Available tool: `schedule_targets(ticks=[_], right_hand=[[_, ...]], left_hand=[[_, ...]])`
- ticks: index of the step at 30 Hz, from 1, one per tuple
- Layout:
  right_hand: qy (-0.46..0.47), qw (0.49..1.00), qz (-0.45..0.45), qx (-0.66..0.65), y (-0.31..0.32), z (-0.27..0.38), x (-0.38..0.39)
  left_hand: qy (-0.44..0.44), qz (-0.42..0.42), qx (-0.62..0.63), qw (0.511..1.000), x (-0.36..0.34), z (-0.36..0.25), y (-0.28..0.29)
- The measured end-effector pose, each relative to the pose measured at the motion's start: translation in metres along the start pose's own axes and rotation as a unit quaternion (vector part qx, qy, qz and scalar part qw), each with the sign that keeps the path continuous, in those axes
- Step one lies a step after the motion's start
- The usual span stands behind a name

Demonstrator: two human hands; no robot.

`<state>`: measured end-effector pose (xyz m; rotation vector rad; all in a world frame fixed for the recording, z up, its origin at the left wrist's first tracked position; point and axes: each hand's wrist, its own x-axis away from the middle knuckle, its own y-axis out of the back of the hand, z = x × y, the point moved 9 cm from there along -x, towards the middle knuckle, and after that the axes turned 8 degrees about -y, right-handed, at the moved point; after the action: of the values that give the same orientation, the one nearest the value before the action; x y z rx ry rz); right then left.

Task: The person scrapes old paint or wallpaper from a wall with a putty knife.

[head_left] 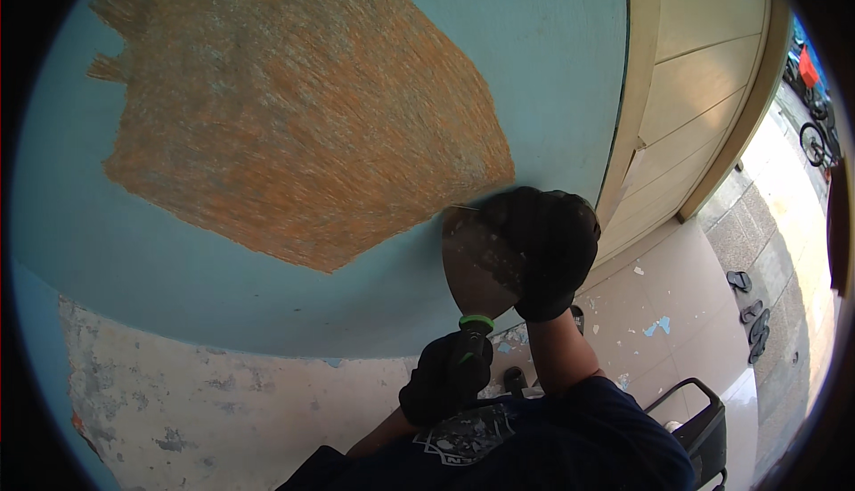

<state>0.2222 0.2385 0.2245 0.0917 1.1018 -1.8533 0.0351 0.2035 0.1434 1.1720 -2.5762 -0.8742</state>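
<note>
My left hand [443, 377], in a black glove, is closed round the handle [473, 339] of a scraper with a green collar. Its wide metal blade [476, 264] reaches up to the lower right edge of a rough orange-brown patch [294, 108] on a light blue painted surface [534, 54]. My right hand [557, 250], also gloved in black, has its fingers curled at the blade's right side and upper part, close against the blue surface; the fingertips are hard to make out.
A cream panelled frame [695, 90] stands at right, beside a paved walkway [739, 224] with sandals [753, 313] and a bicycle [812, 143]. A black chair [704, 420] is at lower right. Paint flakes [659, 324] lie on floor tiles. A mottled pale surface [196, 402] runs along lower left.
</note>
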Motion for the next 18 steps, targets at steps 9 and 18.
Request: schedule_targets(ticks=[9,18], right_hand=[[-0.017,0.990,0.076,-0.120,0.007,-0.014,0.008],[-0.034,0.992,-0.067,0.100,0.005,0.006,0.000]], left_hand=[[0.061,0.079,0.249,0.963,0.007,0.009,-0.017],[0.026,-0.036,0.253,0.966,0.001,-0.004,0.003]])
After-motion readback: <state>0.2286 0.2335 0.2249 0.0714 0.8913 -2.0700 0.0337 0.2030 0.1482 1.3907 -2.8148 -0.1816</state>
